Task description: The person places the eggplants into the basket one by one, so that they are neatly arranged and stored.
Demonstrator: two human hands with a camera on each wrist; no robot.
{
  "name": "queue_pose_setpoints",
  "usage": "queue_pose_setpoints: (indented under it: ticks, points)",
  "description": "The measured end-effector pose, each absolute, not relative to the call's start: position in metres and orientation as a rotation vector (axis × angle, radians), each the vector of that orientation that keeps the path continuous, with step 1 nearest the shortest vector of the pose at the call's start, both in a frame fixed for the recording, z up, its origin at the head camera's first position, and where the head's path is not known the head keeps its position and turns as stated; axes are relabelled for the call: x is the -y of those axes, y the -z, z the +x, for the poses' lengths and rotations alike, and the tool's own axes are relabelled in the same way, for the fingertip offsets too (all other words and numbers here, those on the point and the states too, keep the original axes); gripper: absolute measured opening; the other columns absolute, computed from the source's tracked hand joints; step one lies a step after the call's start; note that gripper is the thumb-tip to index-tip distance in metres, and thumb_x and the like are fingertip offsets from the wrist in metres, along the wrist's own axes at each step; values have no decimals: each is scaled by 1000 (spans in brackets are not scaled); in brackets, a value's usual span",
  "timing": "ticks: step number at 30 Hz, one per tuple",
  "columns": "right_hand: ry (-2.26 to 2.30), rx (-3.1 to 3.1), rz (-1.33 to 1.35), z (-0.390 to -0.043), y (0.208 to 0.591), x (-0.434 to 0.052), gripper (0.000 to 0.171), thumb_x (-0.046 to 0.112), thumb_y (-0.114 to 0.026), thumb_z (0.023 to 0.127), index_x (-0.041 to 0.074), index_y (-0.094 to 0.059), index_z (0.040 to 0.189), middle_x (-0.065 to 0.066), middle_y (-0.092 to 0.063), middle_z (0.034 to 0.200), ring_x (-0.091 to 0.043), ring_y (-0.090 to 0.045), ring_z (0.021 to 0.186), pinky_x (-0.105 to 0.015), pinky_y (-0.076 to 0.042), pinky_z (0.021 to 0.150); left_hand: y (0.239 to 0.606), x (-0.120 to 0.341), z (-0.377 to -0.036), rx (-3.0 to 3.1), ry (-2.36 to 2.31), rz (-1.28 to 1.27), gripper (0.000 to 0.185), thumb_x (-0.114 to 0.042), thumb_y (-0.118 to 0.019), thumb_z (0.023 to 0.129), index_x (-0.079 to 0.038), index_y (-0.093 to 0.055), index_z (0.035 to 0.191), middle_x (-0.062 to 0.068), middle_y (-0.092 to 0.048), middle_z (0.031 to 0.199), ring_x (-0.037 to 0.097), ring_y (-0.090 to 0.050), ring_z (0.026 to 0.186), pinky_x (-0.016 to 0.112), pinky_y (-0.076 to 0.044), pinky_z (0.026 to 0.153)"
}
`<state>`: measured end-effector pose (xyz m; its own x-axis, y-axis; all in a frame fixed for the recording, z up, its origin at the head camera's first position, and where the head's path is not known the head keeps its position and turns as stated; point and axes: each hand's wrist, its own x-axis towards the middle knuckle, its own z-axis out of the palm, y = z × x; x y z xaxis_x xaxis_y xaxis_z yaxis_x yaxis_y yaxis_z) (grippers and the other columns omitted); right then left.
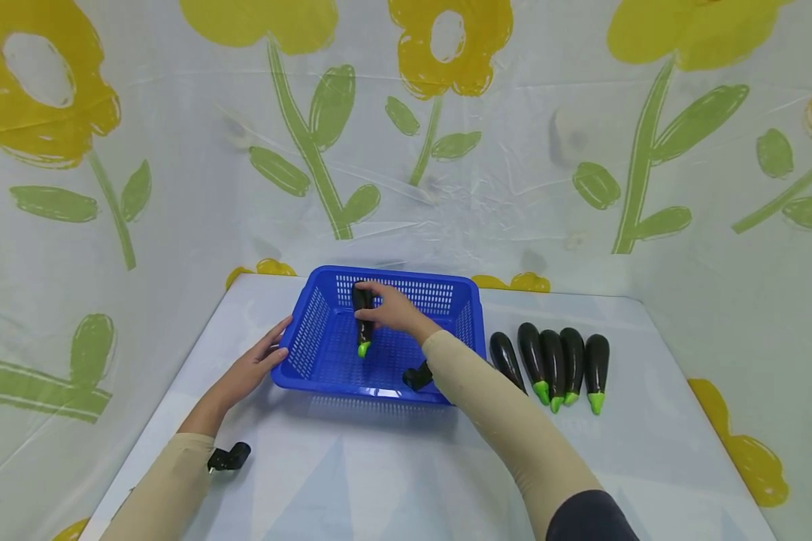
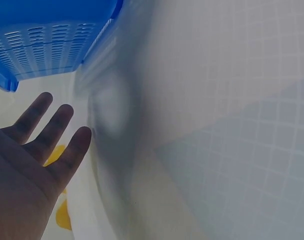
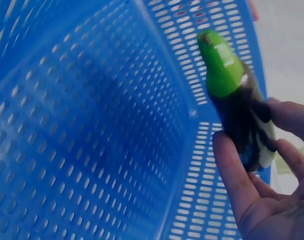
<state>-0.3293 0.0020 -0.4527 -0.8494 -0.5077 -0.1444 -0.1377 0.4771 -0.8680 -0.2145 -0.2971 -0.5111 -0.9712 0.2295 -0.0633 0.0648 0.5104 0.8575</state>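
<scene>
White table (image 1: 392, 473), right hand (image 1: 395, 308) holding eggplant (image 1: 363, 319), blue basket (image 1: 325, 346)

Five dark eggplants (image 1: 553, 359) with bright green stems lie in a row at centre right of the frame, on the white worktop (image 1: 392, 481); their stems point toward the lower edge. The four on the right lie close together, and the leftmost one slants a little apart. A cloth backdrop (image 1: 176, 188) printed with yellow flowers and green leaves fills the upper half and both sides.
</scene>
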Motion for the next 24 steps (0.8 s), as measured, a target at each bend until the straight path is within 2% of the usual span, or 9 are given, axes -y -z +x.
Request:
queue_pose_setpoints:
  ticks: [6,13,20,24]
  points:
    - [1298,-2322,-556,-330,456,4,62,14,-71,97,17,-47,153,-20,-48,149,-30,-68,97,-50,-59,87,512,298,-215,-2571,-1455,257,65,-36,-46,109,-31,-13,165,32,-25,160,57,-27,144,75,-24,110]
    - [1294,-2298,-586,-330,460,15,63,13,-72,96,15,-47,153,-21,-48,149,-29,-68,100,-45,-60,83,511,300,-213,-2579,-1459,253,65,-35,-46,109,-31,-14,165,32,-25,160,57,-27,144,75,-25,110]
    - [1218,-2318,-598,-333,469,24,63,14,-73,95,15,-47,153,-21,-49,148,-27,-68,94,-44,-60,83,512,300,-213,-2580,-1462,266,65,-34,-47,109,-32,-14,165,32,-27,159,57,-28,143,75,-26,109]
    - [1176,-2316,-628,-333,476,30,63,14,-73,95,14,-47,153,-21,-49,149,-26,-69,89,-40,-61,79,513,299,-215,-2577,-1462,263,65,-35,-47,108,-33,-15,164,31,-26,160,57,-27,144,75,-27,109]
